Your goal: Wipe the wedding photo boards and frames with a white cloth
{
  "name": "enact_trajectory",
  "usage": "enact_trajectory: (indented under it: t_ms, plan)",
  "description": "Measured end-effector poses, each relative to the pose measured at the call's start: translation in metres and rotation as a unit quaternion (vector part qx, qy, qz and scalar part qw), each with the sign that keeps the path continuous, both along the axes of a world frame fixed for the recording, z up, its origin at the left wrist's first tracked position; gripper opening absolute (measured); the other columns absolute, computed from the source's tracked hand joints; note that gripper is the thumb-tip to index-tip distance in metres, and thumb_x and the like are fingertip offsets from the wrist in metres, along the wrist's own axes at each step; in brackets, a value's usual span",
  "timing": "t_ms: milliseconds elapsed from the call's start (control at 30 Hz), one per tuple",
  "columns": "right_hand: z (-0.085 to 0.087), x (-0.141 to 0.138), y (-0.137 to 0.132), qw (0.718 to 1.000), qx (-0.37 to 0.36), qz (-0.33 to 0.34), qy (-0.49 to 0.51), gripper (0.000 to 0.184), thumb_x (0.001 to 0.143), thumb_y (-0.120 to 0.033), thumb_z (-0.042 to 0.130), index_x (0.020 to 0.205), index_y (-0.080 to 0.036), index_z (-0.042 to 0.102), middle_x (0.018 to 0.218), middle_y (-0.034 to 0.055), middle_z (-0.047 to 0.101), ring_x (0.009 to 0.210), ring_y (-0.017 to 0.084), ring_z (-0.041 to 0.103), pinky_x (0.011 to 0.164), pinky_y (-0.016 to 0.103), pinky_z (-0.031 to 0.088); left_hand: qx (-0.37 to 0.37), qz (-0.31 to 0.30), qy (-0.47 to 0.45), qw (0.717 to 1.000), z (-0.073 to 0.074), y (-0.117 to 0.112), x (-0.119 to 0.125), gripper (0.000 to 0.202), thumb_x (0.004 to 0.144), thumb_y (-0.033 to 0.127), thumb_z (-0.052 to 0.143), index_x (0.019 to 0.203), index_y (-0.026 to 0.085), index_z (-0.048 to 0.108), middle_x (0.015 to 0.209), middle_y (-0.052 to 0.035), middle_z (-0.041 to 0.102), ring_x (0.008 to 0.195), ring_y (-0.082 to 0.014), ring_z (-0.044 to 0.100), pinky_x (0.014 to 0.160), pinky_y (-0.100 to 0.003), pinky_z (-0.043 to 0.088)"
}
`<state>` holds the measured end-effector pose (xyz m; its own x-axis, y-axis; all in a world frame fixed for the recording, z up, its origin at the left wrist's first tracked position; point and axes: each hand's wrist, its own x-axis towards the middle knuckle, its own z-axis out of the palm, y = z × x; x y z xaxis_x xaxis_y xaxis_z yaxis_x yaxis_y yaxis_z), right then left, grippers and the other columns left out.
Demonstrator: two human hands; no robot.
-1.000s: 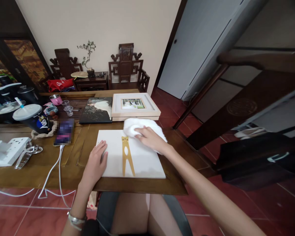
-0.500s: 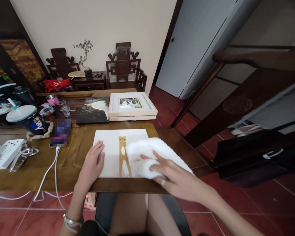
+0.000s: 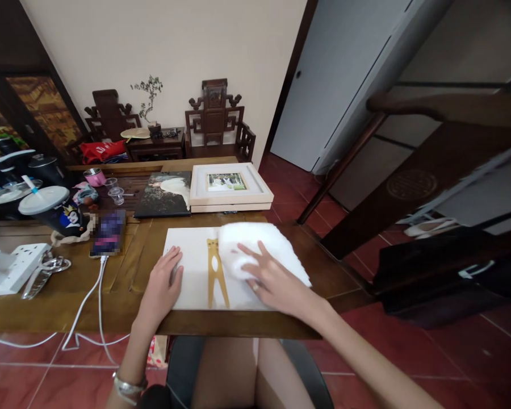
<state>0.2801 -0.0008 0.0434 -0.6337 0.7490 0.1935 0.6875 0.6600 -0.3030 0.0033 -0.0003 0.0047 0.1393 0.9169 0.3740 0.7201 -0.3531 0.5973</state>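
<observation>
A flat white board (image 3: 192, 284) lies near the table's front edge, with a gold-brown A-shaped leg piece (image 3: 215, 263) on its middle. It looks like the back of a picture frame. My left hand (image 3: 166, 278) rests on the board's left side, fingers stretched out and holding nothing. On the right half, a fluffy white cloth (image 3: 276, 244) covers the board's upper right corner and hangs past its edge. My right hand (image 3: 270, 278) presses the cloth down and grips a bunched part of it; a ring shows on one finger.
Behind the board stand stacked framed photos (image 3: 232, 187) and a dark photo panel (image 3: 164, 194). To the left are a phone (image 3: 108, 234) on a white cable, a lidded cup (image 3: 46, 207) with a straw, and a power strip (image 3: 21, 267). A wooden chair (image 3: 409, 165) is at right.
My right hand has moved the white cloth up and to the left, toward the board's far edge. The left hand stays in place on the board. The view has shifted slightly.
</observation>
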Motion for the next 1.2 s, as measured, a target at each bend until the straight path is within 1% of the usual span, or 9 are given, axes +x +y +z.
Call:
enact_trajectory:
  t_ms: [167,300,433,533,700,833,933,1033,1200]
  plan:
    - [0.004,0.016,-0.079,0.997,-0.035,0.061,0.001,0.026,0.068,-0.005,0.047,0.079,-0.02,0.065,0.145,0.0119,0.049,0.142,0.029,0.028,0.117,0.061,0.017,0.003,0.0,0.0,1.0,-0.001,0.001,0.0,0.036,0.092,0.03,0.047,0.12,0.017,0.065,0.136,-0.0151,0.058,0.131,-0.0271,0.051,0.112,-0.052,0.036]
    - [0.012,0.025,-0.095,0.995,-0.061,0.08,0.008,0.031,0.064,-0.005,0.048,0.081,-0.023,0.066,0.143,0.0079,0.05,0.14,0.028,0.033,0.118,0.056,0.022,0.006,0.0,-0.007,1.0,-0.001,0.001,-0.001,0.036,0.092,0.03,0.048,0.12,0.017,0.065,0.136,-0.0147,0.058,0.131,-0.0272,0.051,0.113,-0.052,0.035]
    - [0.017,0.022,-0.064,0.995,-0.095,0.028,0.011,0.026,0.071,-0.006,0.046,0.08,-0.02,0.065,0.142,0.012,0.052,0.139,0.027,0.034,0.116,0.055,0.026,0.005,-0.005,0.004,1.0,0.0,0.001,0.0,0.036,0.092,0.029,0.047,0.121,0.017,0.064,0.136,-0.015,0.058,0.131,-0.027,0.05,0.113,-0.052,0.036]
    - [0.012,0.014,-0.019,0.997,-0.071,0.007,0.02,0.023,0.08,-0.007,0.043,0.083,-0.018,0.063,0.132,0.0169,0.06,0.138,0.028,0.037,0.117,0.057,0.021,0.0,-0.005,0.016,1.0,0.001,0.0,0.0,0.037,0.093,0.029,0.045,0.121,0.014,0.064,0.136,-0.0163,0.057,0.132,-0.0275,0.05,0.112,-0.052,0.036]
    - [0.003,0.001,0.056,1.0,-0.013,-0.013,0.025,0.023,0.085,-0.005,0.042,0.09,-0.017,0.061,0.111,0.015,0.071,0.136,0.03,0.041,0.114,0.058,0.024,-0.007,-0.003,0.015,1.0,0.002,-0.001,0.0,0.038,0.093,0.029,0.045,0.122,0.014,0.063,0.137,-0.0162,0.057,0.132,-0.0277,0.049,0.112,-0.052,0.037]
    - [-0.003,-0.004,0.069,1.0,0.004,-0.027,0.005,0.024,0.088,-0.007,0.04,0.097,-0.013,0.061,0.114,0.0174,0.069,0.138,0.033,0.038,0.112,0.062,0.024,-0.006,-0.001,0.007,1.0,0.003,-0.001,0.001,0.037,0.092,0.029,0.046,0.122,0.016,0.064,0.137,-0.0149,0.058,0.131,-0.0275,0.05,0.112,-0.052,0.037]
    - [-0.008,-0.002,0.042,1.0,0.008,-0.019,-0.01,0.026,0.086,-0.007,0.041,0.101,-0.012,0.062,0.126,0.0206,0.062,0.141,0.033,0.031,0.113,0.064,0.021,-0.007,-0.001,0.002,1.0,0.003,-0.001,0.001,0.036,0.092,0.029,0.046,0.121,0.016,0.064,0.137,-0.015,0.058,0.131,-0.0275,0.05,0.113,-0.051,0.036]
    - [-0.006,0.004,-0.006,1.0,0.003,0.002,-0.008,0.027,0.083,-0.006,0.041,0.094,-0.012,0.064,0.141,0.0219,0.051,0.144,0.032,0.023,0.115,0.063,0.021,-0.009,-0.002,0.003,1.0,0.002,0.0,0.0,0.037,0.092,0.029,0.046,0.121,0.013,0.064,0.137,-0.0162,0.057,0.132,-0.0282,0.049,0.113,-0.051,0.035]
    - [0.024,0.017,-0.08,0.994,-0.082,0.062,-0.03,0.027,0.074,-0.005,0.043,0.084,-0.016,0.066,0.145,0.0169,0.047,0.142,0.03,0.027,0.116,0.057,0.025,-0.001,-0.002,0.006,1.0,0.0,0.001,0.001,0.038,0.092,0.029,0.045,0.12,0.012,0.064,0.136,-0.0168,0.057,0.131,-0.0283,0.05,0.113,-0.051,0.036]
